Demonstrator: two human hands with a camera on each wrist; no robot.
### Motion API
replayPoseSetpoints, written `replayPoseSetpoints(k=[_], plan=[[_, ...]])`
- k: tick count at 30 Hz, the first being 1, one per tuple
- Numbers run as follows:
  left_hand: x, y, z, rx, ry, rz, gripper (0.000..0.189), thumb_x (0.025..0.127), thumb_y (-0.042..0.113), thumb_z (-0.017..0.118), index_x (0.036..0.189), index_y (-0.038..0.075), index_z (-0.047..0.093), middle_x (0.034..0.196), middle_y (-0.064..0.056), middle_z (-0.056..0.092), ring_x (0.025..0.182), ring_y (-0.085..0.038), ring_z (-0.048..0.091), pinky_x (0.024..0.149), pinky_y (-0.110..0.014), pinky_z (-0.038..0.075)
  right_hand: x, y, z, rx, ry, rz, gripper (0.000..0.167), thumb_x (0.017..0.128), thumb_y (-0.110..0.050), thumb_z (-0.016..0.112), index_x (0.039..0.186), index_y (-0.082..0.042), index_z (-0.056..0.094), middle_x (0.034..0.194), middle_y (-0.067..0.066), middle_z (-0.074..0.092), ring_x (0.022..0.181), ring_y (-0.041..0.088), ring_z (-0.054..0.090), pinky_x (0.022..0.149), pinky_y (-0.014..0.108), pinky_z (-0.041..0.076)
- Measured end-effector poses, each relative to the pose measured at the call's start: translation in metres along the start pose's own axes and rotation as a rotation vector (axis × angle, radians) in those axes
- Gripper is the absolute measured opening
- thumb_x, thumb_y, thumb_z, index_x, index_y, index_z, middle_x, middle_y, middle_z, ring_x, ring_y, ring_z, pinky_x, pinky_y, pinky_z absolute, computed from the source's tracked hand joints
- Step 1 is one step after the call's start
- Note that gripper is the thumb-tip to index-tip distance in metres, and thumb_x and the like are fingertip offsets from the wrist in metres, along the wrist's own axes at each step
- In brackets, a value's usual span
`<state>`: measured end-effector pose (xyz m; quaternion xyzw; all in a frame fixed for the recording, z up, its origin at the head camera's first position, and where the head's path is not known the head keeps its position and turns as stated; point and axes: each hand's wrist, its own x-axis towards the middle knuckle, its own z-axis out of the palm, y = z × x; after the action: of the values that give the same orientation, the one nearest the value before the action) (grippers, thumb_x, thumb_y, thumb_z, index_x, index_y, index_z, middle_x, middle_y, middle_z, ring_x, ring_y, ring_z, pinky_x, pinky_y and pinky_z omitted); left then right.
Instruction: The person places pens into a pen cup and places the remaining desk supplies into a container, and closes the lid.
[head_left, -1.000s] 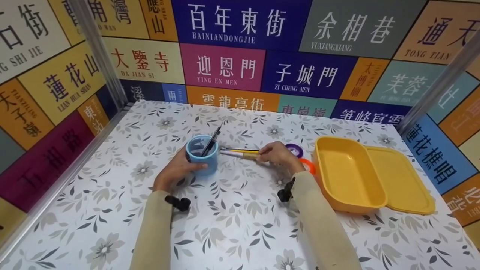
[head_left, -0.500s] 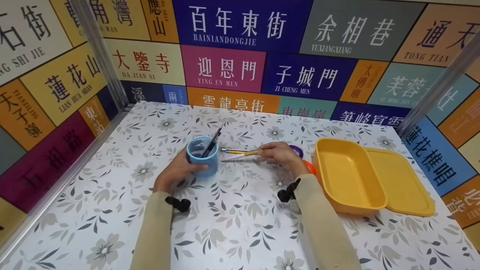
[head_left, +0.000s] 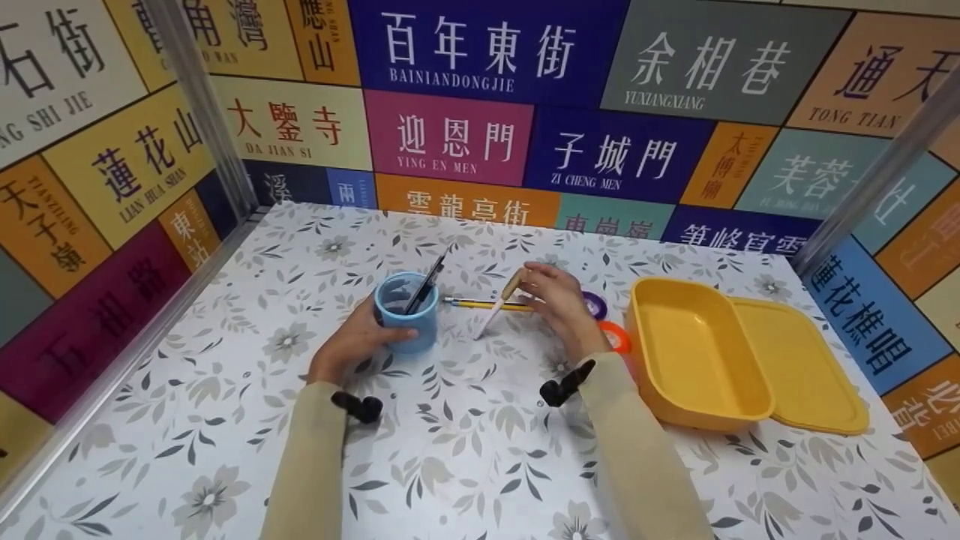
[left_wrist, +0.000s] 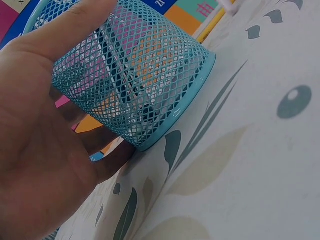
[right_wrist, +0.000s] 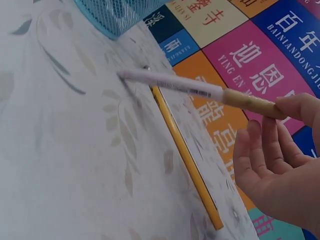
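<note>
My right hand (right_wrist: 282, 172) pinches the pale pen (right_wrist: 175, 84) by its tan end, between thumb and fingertip; the remaining fingers are bent below the pinch. The pen is inclined, tan end up and to the far right, pale end down and to the near left. I cannot tell whether its lower tip touches the table (head_left: 450, 465).

The yellow pencil (right_wrist: 187, 162) lies on the table beneath and beyond the pen, running left to right, with a slim rod alongside.

To the left, the blue mesh cup (head_left: 412, 330) is upright. Dark pens (head_left: 425, 285) lean inside it toward the far right. My left hand (head_left: 352, 337) wraps the cup from the left, thumb across the near side.

Just right of my right hand are the purple roll (head_left: 596, 304) and the orange roll (head_left: 621, 335). Farther right is the yellow box (head_left: 697, 416); its lid (head_left: 810, 360) lies flat just beyond, to the right.
</note>
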<state>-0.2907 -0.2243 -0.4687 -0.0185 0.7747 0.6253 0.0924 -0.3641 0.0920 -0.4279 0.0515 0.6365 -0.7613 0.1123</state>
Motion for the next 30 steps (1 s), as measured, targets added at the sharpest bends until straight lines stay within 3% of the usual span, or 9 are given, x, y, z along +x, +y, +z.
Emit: replayPoseSetpoints(k=[5,10,21,30], plan=[[0.0,-0.001,0.0,-0.006,-0.008,0.021,0.107,0.069,0.026,0.092,0.156,0.034,0.03,0.156,0.007,0.043,0.15,-0.021,0.032,0.129,-0.049,0.015,-0.005,-0.004,0.014,0.117,0.026,-0.066,0.043,0.098,-0.013,0.062,0.139,-0.002,0.053,0.102,-0.001,0.067,0.092,0.011,0.068,0.092,0.033,0.058],[0.0,-0.001,0.0,0.008,-0.023,0.066,0.107,0.071,0.025,0.091,0.157,0.03,0.028,0.157,0.004,0.041,0.15,-0.021,0.032,0.129,-0.047,0.016,-0.015,-0.009,0.026,0.182,0.08,-0.123,0.04,0.098,-0.012,0.063,0.136,-0.002,0.056,0.095,-0.002,0.07,0.087,0.011,0.071,0.079,0.028,0.061],[-0.001,0.002,-0.002,-0.002,-0.012,0.016,0.108,0.07,0.027,0.091,0.157,0.033,0.027,0.158,0.007,0.041,0.15,-0.02,0.032,0.129,-0.046,0.016,-0.046,-0.04,0.055,0.174,0.09,-0.282,0.03,0.097,-0.012,0.066,0.125,-0.002,0.064,0.103,0.005,0.069,0.095,0.016,0.071,0.084,0.035,0.063],[-0.001,0.001,-0.001,0.006,0.007,-0.016,0.116,0.061,0.038,0.094,0.156,0.038,0.028,0.157,0.009,0.042,0.151,-0.02,0.031,0.129,-0.049,0.014,-0.058,-0.04,0.07,0.218,0.054,-0.37,0.027,0.096,-0.009,0.066,0.119,0.003,0.064,0.099,0.005,0.068,0.093,0.017,0.07,0.082,0.037,0.064]])
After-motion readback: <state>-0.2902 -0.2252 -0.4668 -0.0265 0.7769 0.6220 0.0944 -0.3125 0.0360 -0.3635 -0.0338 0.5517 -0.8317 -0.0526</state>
